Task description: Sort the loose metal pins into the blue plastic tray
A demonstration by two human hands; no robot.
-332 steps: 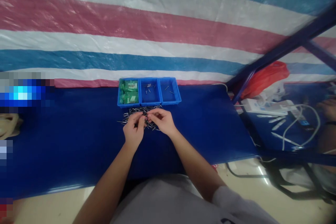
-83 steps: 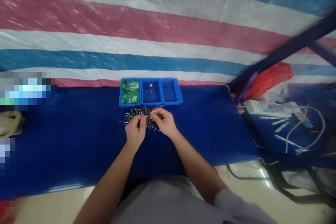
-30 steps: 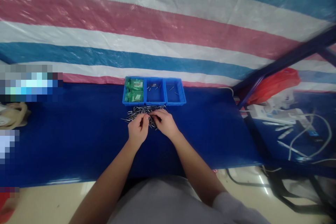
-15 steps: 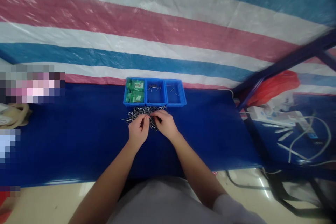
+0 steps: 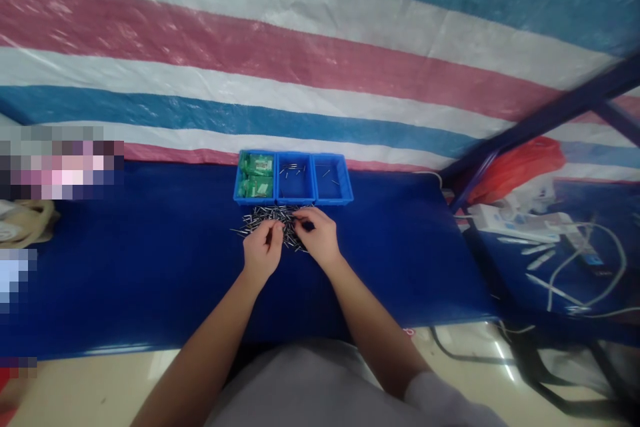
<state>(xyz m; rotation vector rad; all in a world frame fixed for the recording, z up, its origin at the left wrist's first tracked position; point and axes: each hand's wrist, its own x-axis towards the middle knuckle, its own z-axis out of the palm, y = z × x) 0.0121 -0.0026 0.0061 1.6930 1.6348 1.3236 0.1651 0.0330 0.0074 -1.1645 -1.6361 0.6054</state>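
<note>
A loose pile of small, thin metal pins, silvery and dark, lies on the blue table in front of the boxes. My left hand is closed at the pile's near left edge, thumb pressed to the fingers; whatever it pinches is too small to make out. At the pile's right side is my right hand, its fingers curled and thumb and forefinger tips close together among the pins. A dark gap shows between that thumb and forefinger. Anything between the tips cannot be made out.
Behind the pile stand three joined blue boxes: the left box holds green packets, the middle box and right box a few pins each. A striped sheet hangs behind. Cables and a white power strip lie right.
My right hand has drawn slightly right, away from my left hand, and its thumb and forefinger gap looks wider. My left hand has stayed nearly in place. The view has shifted a little.
</note>
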